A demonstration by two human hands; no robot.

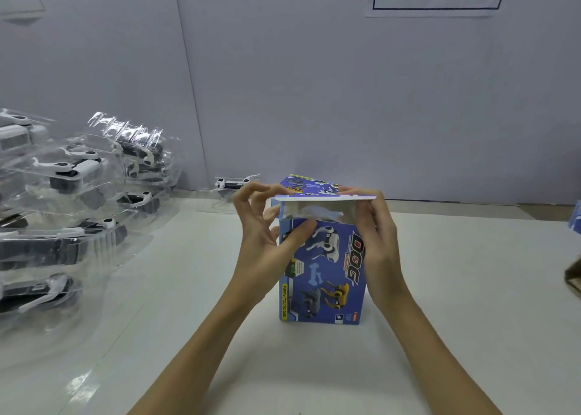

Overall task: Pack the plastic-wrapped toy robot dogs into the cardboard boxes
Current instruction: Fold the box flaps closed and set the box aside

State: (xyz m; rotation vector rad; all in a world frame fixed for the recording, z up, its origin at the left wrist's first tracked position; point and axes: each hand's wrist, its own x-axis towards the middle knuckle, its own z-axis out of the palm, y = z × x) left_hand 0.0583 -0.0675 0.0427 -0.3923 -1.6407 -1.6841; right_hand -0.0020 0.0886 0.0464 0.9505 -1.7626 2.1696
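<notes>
A blue printed cardboard box (327,276) stands upright on the white table in the middle of the view. Its top lid flap (323,198) lies nearly level over the opening, and a pale wrapped shape shows in the gap beneath it. My left hand (267,232) grips the box's upper left corner, thumb on the front face and fingertips on the flap's left end. My right hand (377,235) holds the upper right corner, fingers curled round the flap's right end. Several plastic-wrapped toy robot dogs (72,175) are piled at the left.
One more wrapped toy dog (234,183) lies against the grey back wall, just left of the box. At the right edge a brown cardboard piece (573,276) and a blue box corner (575,222) poke into view. The white table (188,320) runs toward me.
</notes>
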